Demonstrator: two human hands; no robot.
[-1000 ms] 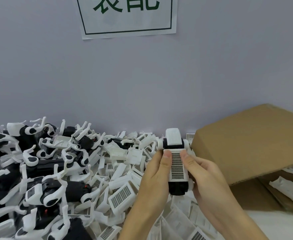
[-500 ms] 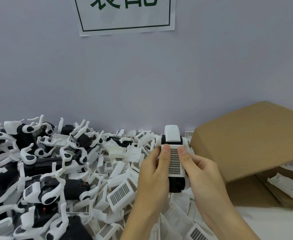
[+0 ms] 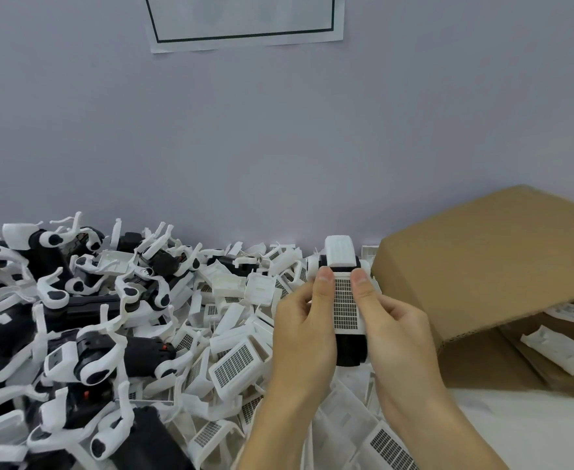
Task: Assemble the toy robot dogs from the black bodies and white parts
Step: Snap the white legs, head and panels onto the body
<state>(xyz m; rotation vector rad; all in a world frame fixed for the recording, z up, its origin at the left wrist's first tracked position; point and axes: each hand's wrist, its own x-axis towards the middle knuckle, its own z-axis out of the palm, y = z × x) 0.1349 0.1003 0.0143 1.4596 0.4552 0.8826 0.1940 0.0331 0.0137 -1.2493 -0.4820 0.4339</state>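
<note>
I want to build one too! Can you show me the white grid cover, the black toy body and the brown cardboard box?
white grid cover (image 3: 345, 305), head view, middle of its mesh.
black toy body (image 3: 350, 351), head view, bare lower end.
brown cardboard box (image 3: 489, 262), head view, top flap.

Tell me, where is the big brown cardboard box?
In the head view, the big brown cardboard box sits on the right by the wall, just beyond the right hand and the pile of white plastic parts.

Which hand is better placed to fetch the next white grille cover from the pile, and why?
Left. The left hand lies beside the pile of white grille covers. The right hand is on the cardboard box side and could probably hold the toy dog meanwhile.
</note>
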